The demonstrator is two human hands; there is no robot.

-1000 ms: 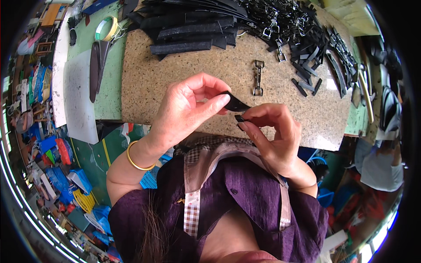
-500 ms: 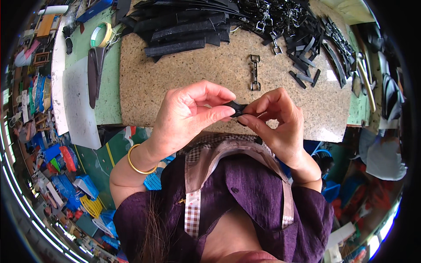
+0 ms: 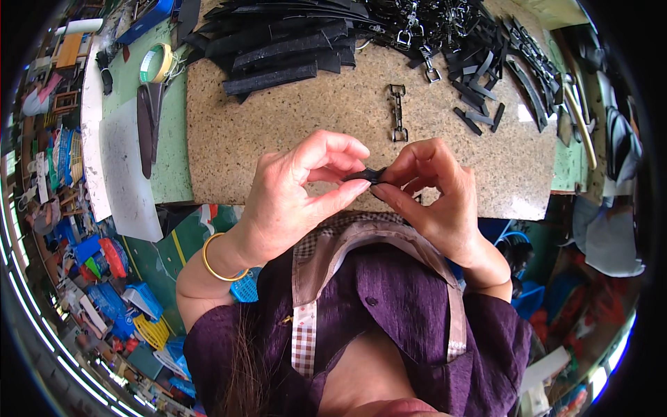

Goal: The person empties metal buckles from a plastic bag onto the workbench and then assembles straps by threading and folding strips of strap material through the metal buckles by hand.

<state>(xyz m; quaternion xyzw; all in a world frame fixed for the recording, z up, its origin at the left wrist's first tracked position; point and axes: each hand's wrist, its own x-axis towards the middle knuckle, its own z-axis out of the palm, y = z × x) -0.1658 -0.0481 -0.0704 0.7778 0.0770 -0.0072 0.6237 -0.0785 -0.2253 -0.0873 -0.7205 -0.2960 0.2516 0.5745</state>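
Both hands meet over the table's near edge on a small black strip [image 3: 364,175], which looks like leather and is bent or folded. My left hand [image 3: 288,184] pinches its left end between thumb and fingers. My right hand [image 3: 434,191] grips the other end the same way, fingertips almost touching the left ones. Most of the strip is hidden by the fingers. Just beyond them, a dark metal double-ended clasp [image 3: 397,112] lies lengthwise on the speckled board [image 3: 278,118].
Long black strips [image 3: 285,52] are stacked at the back. Beside them are a heap of metal clasps [image 3: 445,28] and short black strips [image 3: 479,97]. Farther right lie longer strips with metal fittings [image 3: 531,55]. At left are a tape roll [image 3: 165,64] and a translucent sheet [image 3: 125,167].
The hands stay together on the black strip, which now lies flatter between the fingertips. The fingers have shifted slightly; the whole view has moved a little.
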